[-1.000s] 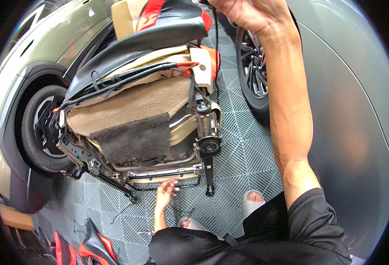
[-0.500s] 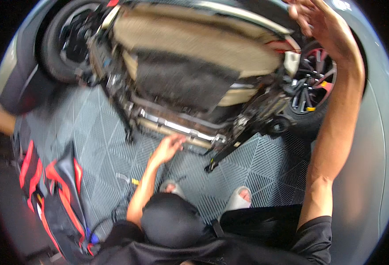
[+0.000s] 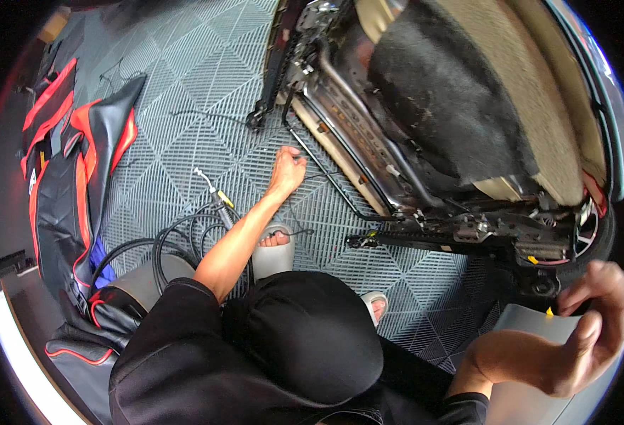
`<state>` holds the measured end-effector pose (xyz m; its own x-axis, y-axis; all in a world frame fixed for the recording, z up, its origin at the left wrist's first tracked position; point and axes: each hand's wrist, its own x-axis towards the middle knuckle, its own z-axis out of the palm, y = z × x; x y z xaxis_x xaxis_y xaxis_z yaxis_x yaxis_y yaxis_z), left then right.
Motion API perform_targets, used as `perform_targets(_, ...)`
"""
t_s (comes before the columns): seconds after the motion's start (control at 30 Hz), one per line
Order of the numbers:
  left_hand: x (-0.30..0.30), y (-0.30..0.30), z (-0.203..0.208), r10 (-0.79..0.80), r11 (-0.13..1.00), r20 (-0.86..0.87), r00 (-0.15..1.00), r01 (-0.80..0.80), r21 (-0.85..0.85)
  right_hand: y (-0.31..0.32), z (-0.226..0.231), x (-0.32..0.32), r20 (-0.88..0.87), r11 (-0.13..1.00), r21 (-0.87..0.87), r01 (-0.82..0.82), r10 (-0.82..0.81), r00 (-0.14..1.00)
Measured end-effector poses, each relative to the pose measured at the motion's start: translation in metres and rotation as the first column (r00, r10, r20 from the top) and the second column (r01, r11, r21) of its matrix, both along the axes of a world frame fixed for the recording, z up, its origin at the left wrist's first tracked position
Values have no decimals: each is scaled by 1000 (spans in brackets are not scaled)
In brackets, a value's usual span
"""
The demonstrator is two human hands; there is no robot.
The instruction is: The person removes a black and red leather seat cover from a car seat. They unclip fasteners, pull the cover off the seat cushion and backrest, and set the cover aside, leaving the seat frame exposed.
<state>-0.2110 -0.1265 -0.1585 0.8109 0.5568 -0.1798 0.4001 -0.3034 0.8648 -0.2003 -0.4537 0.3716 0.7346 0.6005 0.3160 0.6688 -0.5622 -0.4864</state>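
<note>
My left hand is raised over the floor, left of an overturned car seat. Its fingers are curled in, and whatever may be inside them is hidden. The seat shows its underside: a metal frame, a black cloth panel and beige foam. A thin black bar runs along the frame's near side, a little right of my left hand. At the lower right, my right hand hangs in the air beside grey car bodywork. The thumb stands apart from loosely bent fingers, with nothing visible between them.
Black-and-red seat covers lie at the left. Coiled black hose with a metal-tipped fitting rests near my feet on the grey ribbed floor. A car wheel stands behind the seat at the right.
My view has swung left, so the seat now appears farther right and turned. My right arm has come down from the upper right. My left hand now appears apart from the frame, its fingers more curled.
</note>
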Motion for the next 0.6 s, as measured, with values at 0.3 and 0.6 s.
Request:
perform_targets(0.3, 2, -52, 29, -475, 867, -73, 877, 451, -212, 101, -131, 22, -697, 967, 106, 232, -94, 711)
perform_targets(0.6, -11, 1, 69, -850, 447, 27, 527, 747, -491, 189, -419, 77, -820, 565, 199, 801, 544, -180)
